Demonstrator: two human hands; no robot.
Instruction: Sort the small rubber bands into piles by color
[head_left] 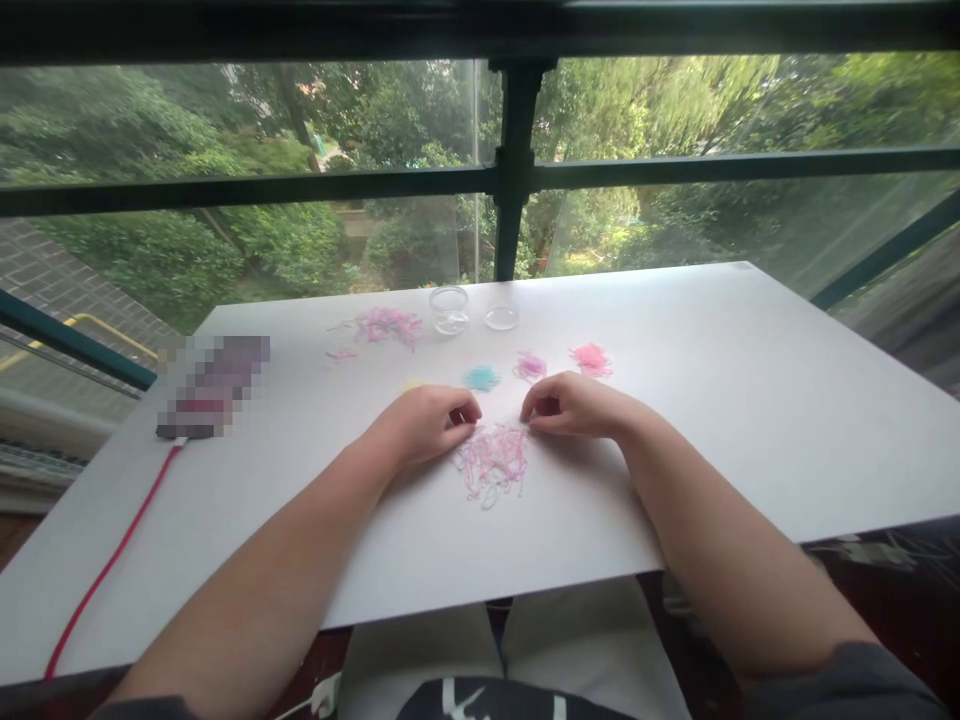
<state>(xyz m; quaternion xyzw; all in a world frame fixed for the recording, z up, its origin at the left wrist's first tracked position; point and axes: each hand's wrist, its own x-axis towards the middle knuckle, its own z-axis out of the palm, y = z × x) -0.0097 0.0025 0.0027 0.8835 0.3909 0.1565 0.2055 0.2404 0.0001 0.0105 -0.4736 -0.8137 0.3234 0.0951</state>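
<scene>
A loose pile of thin pink, lilac and whitish loops that look like small rubber bands [493, 460] lies on the white table in front of me. My left hand [431, 422] rests at the pile's upper left edge, fingers curved, with a gap between thumb and fingertips. At the upper right edge is my right hand [574, 405], its fingers curled and their tips together by the loops. Whatever it pinches, if anything, is too small to make out. Just beyond the hands sit small sorted heaps: blue bands [481, 377], purple bands [531, 365] and pink bands [591, 359].
Farther back lie a larger mixed heap of bands [391, 326], a clear round container [449, 312] and its clear lid [502, 318]. A yellow patch [411, 385] shows behind my left hand. At left is a blurred-out device [214, 385] with a red cable [112, 555].
</scene>
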